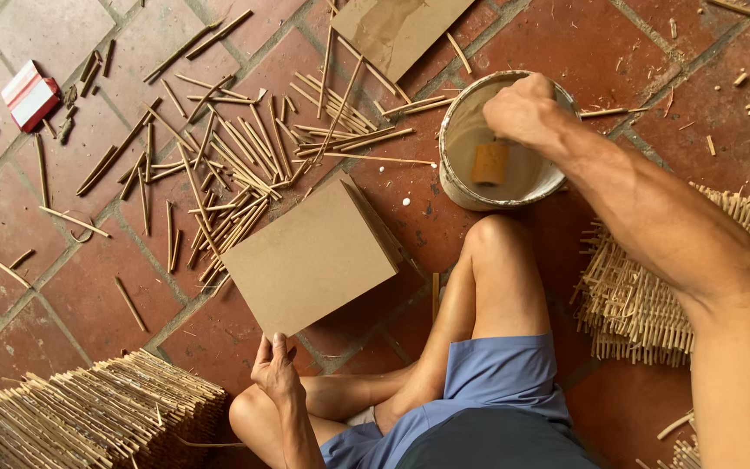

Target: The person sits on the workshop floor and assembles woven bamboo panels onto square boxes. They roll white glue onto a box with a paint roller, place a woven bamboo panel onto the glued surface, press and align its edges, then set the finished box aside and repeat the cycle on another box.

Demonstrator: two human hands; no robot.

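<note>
Sat on a red tiled floor [62, 295], one knee raised, in blue shorts [496, 382]. Held a flat brown board [310, 258] by its near corner in the left hand [276, 372], fingers pinched tight on the edge, the board tilted up off the tiles just in front of the knee. Reached with the right hand [523, 108] over the rim of a white bucket [455, 178], fingers curled closed around something inside; could not tell the grip beyond that, the fingertips being hidden. Showed a small tan block [490, 162] in the murky liquid just below that hand, seemingly the head of a brush. Stood the bucket just beyond the raised knee, right of the board. Lay scattered over the tiles past the board a loose heap of thin bamboo sticks [219, 156]. Rested a second brown board [397, 30] at the far edge, above the bucket. Lay a small red and white box [29, 95] far off to the left. Stacked bundled bamboo slats [88, 417] at the near left and a woven bamboo mat [644, 304] under the right forearm.
</note>
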